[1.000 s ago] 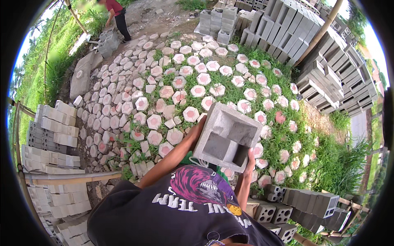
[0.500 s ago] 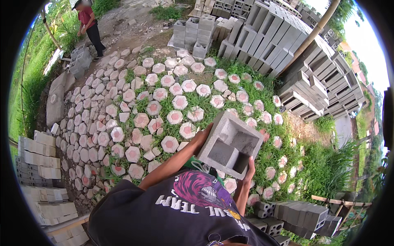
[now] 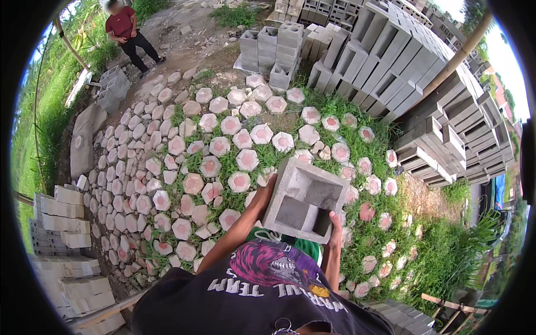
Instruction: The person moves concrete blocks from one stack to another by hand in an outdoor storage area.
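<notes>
A grey hollow concrete block [image 3: 305, 200] with two square cavities is held up in front of my chest, slightly tilted, its hollows facing me. My left hand [image 3: 267, 192] grips the block's left wall, with most of its fingers hidden behind that side. On the opposite wall, near the lower right corner, my right hand [image 3: 335, 228] is closed with its thumb along the edge. Beneath the block lie hexagonal pavers [image 3: 247, 159] with pinkish centres, set among grass.
Tall stacks of grey blocks [image 3: 385, 56] rise at the far right, with a slanting bamboo pole [image 3: 456, 60] across them. Smaller block piles stand at the far middle [image 3: 277, 50] and left [image 3: 61, 215]. A person in a red shirt [image 3: 121, 25] stands far left beside blocks [image 3: 113, 89].
My view has turned, so the surroundings sit farther right. The block appears a little lower and farther left, still in both hands. The far person has turned more toward me.
</notes>
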Available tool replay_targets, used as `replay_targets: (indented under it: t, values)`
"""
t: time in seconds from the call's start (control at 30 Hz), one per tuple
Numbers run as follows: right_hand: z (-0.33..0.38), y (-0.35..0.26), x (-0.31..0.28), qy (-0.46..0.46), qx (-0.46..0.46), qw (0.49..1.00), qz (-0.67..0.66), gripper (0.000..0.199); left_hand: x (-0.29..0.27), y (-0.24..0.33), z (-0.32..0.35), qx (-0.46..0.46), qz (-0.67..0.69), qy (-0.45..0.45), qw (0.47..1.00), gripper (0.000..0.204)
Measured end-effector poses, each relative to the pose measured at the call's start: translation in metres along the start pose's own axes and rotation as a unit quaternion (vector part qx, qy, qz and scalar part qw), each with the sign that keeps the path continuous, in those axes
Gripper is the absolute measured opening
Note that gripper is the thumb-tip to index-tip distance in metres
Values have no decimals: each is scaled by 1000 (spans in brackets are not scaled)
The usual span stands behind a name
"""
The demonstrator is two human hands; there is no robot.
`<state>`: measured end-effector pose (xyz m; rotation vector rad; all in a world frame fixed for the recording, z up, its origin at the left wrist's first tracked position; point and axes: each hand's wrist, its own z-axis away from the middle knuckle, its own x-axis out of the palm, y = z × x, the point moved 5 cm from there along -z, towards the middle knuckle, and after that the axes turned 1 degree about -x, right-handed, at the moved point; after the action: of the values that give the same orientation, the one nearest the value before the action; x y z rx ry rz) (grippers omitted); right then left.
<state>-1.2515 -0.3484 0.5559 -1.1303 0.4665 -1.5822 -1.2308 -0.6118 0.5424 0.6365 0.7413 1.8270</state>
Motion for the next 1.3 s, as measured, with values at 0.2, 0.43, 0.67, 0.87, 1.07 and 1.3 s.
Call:
replay_targets:
  t: [0.2,0.43,0.67,0.87,1.07,1.3]
  values:
    - [-117,-81,50,-104,31,994,24,82,-3,50,-54,-6,82,84,993,88]
    - [-220,-111,97,-139,83,982,101,81,-21,101,-104,-18,151,143,978,87]
    - [-327,-106,168,-128,98,982,98,84,-85,176,-210,-10,169,145,975,87]
    - [-451,-80,221,-82,107,989,67,64,-157,261,-325,-31,123,88,988,86]
    - [-507,-108,323,-62,84,994,27,79,-220,330,-402,-27,114,44,992,88]
    - [-581,-126,373,-37,130,991,24,110,-246,393,-465,-22,129,13,991,88]
